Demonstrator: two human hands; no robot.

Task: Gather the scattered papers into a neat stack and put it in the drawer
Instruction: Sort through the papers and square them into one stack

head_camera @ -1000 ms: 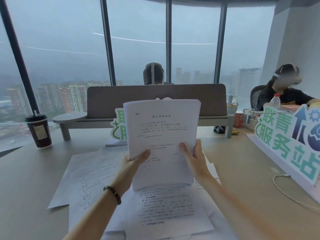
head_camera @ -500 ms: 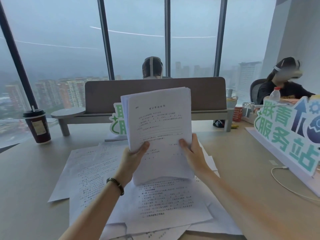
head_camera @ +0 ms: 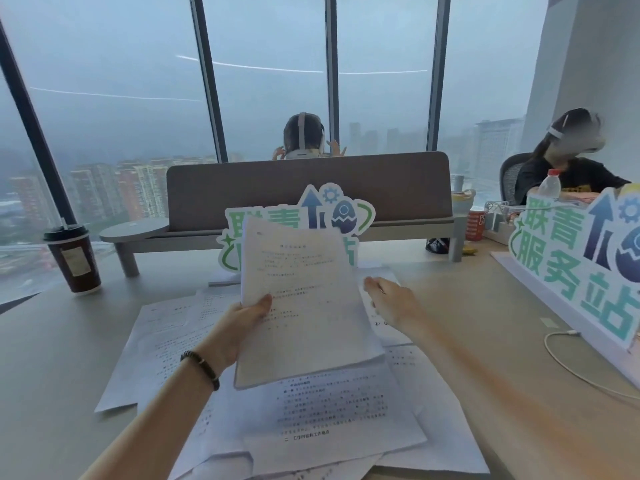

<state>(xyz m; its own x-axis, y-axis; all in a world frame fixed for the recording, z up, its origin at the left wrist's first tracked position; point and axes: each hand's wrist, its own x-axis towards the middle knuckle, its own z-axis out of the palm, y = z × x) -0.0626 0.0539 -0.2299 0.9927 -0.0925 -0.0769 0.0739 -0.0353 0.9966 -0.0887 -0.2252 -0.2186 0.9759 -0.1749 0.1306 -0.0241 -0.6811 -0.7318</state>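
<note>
My left hand (head_camera: 244, 318) grips a thick stack of printed papers (head_camera: 304, 299) by its left edge, holding it tilted back above the desk. My right hand (head_camera: 391, 299) is off the stack, fingers apart, reaching over a loose sheet (head_camera: 381, 271) to the right of it. Several more printed sheets (head_camera: 339, 420) lie scattered and overlapping on the pale desk (head_camera: 52, 341) beneath both arms. No drawer is in view.
A dark lidded coffee cup (head_camera: 74, 259) stands at the left. A green-lettered cutout sign (head_camera: 298, 216) stands behind the stack; a larger one (head_camera: 581, 268) lines the right side, with a white cable (head_camera: 568, 362) beside it. A grey divider (head_camera: 308, 188) crosses the back; two people sit beyond.
My right hand has let go of the stack and moved right, toward a loose sheet. The stack has tipped back and lowered in my left hand alone, uncovering the sign behind it.
</note>
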